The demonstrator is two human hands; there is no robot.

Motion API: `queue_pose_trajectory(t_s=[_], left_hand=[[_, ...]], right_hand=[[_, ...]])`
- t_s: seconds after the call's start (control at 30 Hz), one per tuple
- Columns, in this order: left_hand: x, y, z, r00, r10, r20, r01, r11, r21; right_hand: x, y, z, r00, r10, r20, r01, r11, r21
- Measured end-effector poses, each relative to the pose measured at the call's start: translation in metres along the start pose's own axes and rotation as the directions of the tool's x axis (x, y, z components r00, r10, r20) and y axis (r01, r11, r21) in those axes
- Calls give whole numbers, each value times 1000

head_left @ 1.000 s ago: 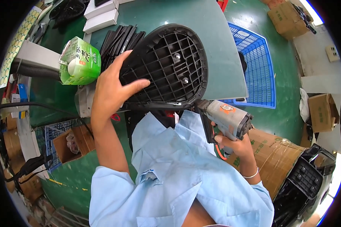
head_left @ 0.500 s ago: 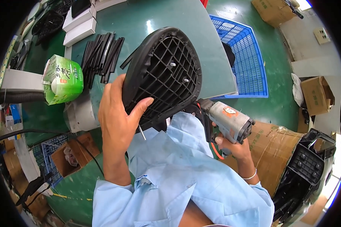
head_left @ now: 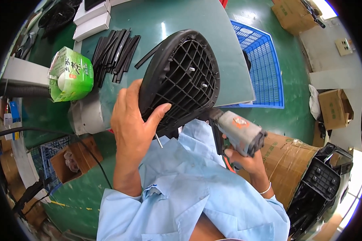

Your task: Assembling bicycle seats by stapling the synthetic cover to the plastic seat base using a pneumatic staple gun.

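Note:
My left hand (head_left: 134, 116) grips the left edge of a black padded seat (head_left: 181, 80), with the thumb on its underside. That underside is a black plastic lattice facing me, and two short metal studs stick out of it. A thin metal rod (head_left: 159, 141) shows just below my left thumb; where it is fixed is hidden. My right hand (head_left: 245, 158) is wrapped round the handle of a grey staple gun (head_left: 239, 130) with an orange hose. The gun's nose is at the seat's lower right edge; I cannot tell whether it touches.
Black strips (head_left: 116, 54) lie on the green table (head_left: 149, 20) beside a green carton (head_left: 72, 74). White boxes (head_left: 92, 26) stand behind. Right of the table is a blue plastic basket (head_left: 267, 72); a large cardboard box (head_left: 287, 162) and black plastic parts (head_left: 321, 176) stand near my right arm.
The staple gun has moved left, closer to the seat's lower right edge. The seat, still in my left hand, sits slightly farther right in the view, as does the table behind it.

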State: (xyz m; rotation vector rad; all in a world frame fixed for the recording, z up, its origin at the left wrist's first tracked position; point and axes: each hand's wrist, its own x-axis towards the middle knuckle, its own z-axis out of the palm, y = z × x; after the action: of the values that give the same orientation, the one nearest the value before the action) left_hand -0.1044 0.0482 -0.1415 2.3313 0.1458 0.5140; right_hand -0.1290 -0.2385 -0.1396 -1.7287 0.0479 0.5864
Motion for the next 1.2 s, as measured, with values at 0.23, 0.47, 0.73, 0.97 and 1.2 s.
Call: queue_pose_trajectory(t_s=[0.23, 0.47, 0.73, 0.97, 1.2], left_hand=[[-7, 6, -1, 999, -52, 6, 52, 998, 27], [-18, 6, 2, 999, 21, -46, -19, 999, 42], [-23, 4, 4, 997, -22, -79, 23, 1000, 15], [-14, -6, -11, 990, -117, 82, 133, 964, -229], [12, -10, 12, 976, -92, 196, 169, 888, -427]], right_hand=[[-1, -2, 16, 991, -107, 77, 122, 966, -229], [-2, -11, 20, 997, -50, 67, 63, 974, -217], [-5, -14, 32, 974, -159, 160, 213, 885, -415], [1, -17, 29, 958, -212, 194, 279, 852, -443], [-4, -8, 18, 926, -377, 21, 350, 838, -418]])
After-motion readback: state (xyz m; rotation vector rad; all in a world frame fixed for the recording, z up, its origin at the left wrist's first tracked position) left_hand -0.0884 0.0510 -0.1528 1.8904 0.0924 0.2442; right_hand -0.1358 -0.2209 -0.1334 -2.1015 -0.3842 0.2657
